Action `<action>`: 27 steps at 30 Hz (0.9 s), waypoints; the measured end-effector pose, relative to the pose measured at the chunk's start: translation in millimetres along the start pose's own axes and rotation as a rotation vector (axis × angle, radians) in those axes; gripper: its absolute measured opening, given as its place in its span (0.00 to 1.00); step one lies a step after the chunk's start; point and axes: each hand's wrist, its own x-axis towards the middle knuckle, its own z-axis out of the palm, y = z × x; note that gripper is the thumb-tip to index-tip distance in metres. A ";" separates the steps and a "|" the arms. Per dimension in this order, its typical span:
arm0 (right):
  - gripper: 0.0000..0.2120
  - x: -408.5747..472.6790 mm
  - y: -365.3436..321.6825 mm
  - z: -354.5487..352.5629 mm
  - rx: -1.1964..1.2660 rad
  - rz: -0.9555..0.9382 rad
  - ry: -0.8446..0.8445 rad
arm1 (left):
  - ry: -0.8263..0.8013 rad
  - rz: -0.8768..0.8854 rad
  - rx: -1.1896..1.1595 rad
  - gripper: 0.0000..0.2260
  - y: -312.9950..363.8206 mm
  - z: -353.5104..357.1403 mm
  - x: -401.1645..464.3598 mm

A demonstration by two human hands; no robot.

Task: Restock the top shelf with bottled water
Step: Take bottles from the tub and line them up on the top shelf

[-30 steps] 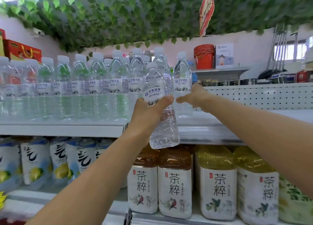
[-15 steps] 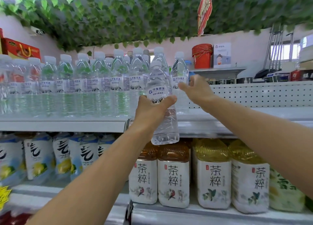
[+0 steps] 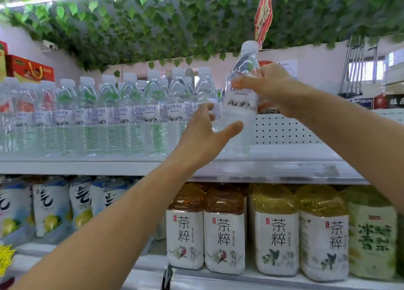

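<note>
One clear water bottle (image 3: 239, 106) with a white cap and a white label printed in blue stands tilted slightly right at the right end of the row of water bottles (image 3: 109, 114) on the top shelf (image 3: 284, 158), its base at or just above the shelf surface; which one is blurred. The right hand (image 3: 271, 90) grips its shoulder, fingers wrapped across the front. The left hand (image 3: 205, 134), at 7 o'clock from the bottle, is spread with thumb against the lower body. The label text is unreadable. Tea bottles (image 3: 225, 230) below are partly covered by the forearms.
</note>
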 end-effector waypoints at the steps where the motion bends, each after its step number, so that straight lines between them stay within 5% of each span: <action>1: 0.20 5.2 -0.6 -2.2 0.003 -0.004 0.043 | 0.045 0.023 0.062 0.33 -2.6 -4.9 3.5; 6: 0.18 20.9 6.9 9.6 -0.159 -0.054 0.102 | 0.212 0.098 0.299 0.27 -12.8 -29.9 45.5; 11: 0.36 28.8 29.8 25.6 -0.222 0.049 0.061 | 0.211 0.133 0.496 0.23 -6.8 -43.6 88.8; 18: 0.27 12.2 70.5 32.8 -0.176 0.115 -0.023 | -0.024 0.043 0.718 0.35 5.7 -38.0 112.0; 27: 0.25 0.8 90.6 38.1 -0.187 0.123 -0.023 | 0.036 0.045 0.823 0.41 7.1 -32.9 116.3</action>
